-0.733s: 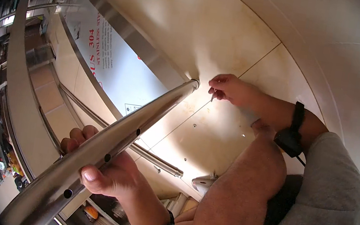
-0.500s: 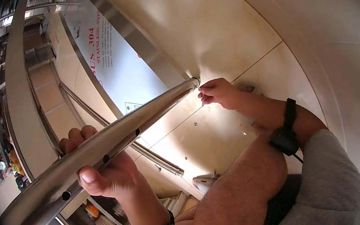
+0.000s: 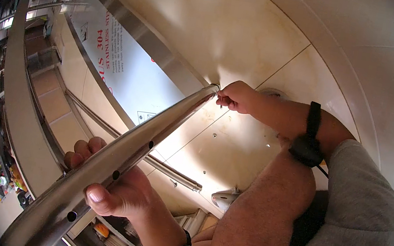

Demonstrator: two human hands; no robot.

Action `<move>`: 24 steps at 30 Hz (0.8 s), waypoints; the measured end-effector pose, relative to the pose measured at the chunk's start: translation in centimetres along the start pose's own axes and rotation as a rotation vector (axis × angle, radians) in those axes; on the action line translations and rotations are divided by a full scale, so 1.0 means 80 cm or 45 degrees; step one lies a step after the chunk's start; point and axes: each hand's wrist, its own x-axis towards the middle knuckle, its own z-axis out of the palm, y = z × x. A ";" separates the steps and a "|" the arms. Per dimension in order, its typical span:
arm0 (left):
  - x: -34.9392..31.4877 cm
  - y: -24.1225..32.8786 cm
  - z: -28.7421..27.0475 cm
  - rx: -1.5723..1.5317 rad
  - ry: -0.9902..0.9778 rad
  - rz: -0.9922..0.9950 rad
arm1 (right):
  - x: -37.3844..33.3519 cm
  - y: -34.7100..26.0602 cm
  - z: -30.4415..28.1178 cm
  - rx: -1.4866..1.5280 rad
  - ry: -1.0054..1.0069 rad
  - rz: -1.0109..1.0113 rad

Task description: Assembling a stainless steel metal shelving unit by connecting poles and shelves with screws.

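Steel tube [image 3: 115, 159]: slants across my view from the lower left up to the middle, where its far end meets the corner of the film-covered panel [image 3: 128, 72].
Holes: I count three dark round ones [image 3: 116, 175] along the side toward the knee.
Left hand [image 3: 130, 197]: wrapped round the tube, thumb on the near side between two holes, fingers on the far side. I would want this grip firm, so the tube cannot roll while its end is worked.
Right hand [image 3: 239, 97]: well apart from the left, fingertips pinched on a slim piece [image 3: 221, 105] right at the tube's far end.
Slim piece: small and mostly covered by the fingers; it may be a fastener or a little tool, and I can't tell from here whether it has entered anything.
Step in hand: I judge it to be fitting or turning at that end. I would line the piece up straight, start it gently by feel, and back off if it binds.
Knee [image 3: 265, 214]: near the right forearm; I would rest that arm there if the pinch wavers.
Loose screws [image 3: 215, 136]: on the tiled floor [image 3: 192, 153] below the right hand, easily knocked by a dragging wrist.
Second tube [image 3: 174, 173]: lower, behind the first; I would avoid knocking it.
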 end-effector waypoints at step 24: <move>0.000 -0.001 0.021 0.182 0.223 -0.036 | -0.002 0.003 -0.064 -2.057 0.289 -1.530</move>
